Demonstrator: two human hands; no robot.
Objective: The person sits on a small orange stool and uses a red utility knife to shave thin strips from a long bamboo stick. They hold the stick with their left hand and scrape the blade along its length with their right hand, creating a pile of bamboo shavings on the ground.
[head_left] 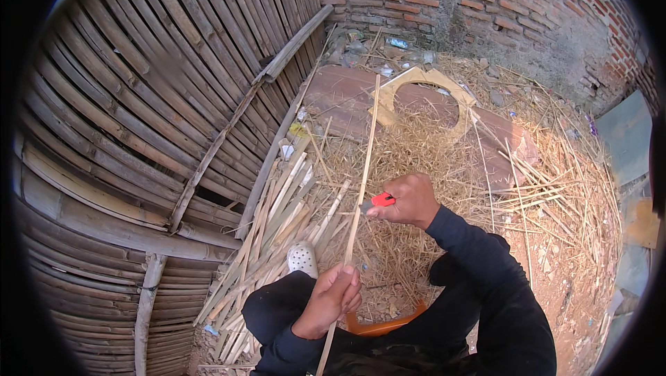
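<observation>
Thin pale bamboo strip (361,189), long and flat, runs from bottom centre up to upper centre of frame, slightly tilted right at the top. Left hand (331,298) at lower centre, fist clenched around the strip's lower part, forearm in dark sleeve coming up from the bottom edge. Right hand (409,200) at centre, just right of the strip, fingers curled tight on a knife (379,200) with a red handle; its blade end meets the strip's edge, blade itself too small to make out. Right arm bent, elbow out toward lower right, dark sleeve. Left of the strip, a loose pile of split slats (277,237), straight, pale, rough-cut, fanning from centre to lower left. Straw-like shavings (430,147) cover the ground through centre and right, dry and fibrous. Upper centre: flat wooden cutout (423,91) with a round hole, lying on a reddish board (340,95). Left half of frame: bamboo wall (139,84) of weathered grey slats. Top right: brick wall (499,1), red, rough mortar. An orange stool edge (381,326) shows at bottom centre, a white perforated shoe (302,259) beside the slats.
</observation>
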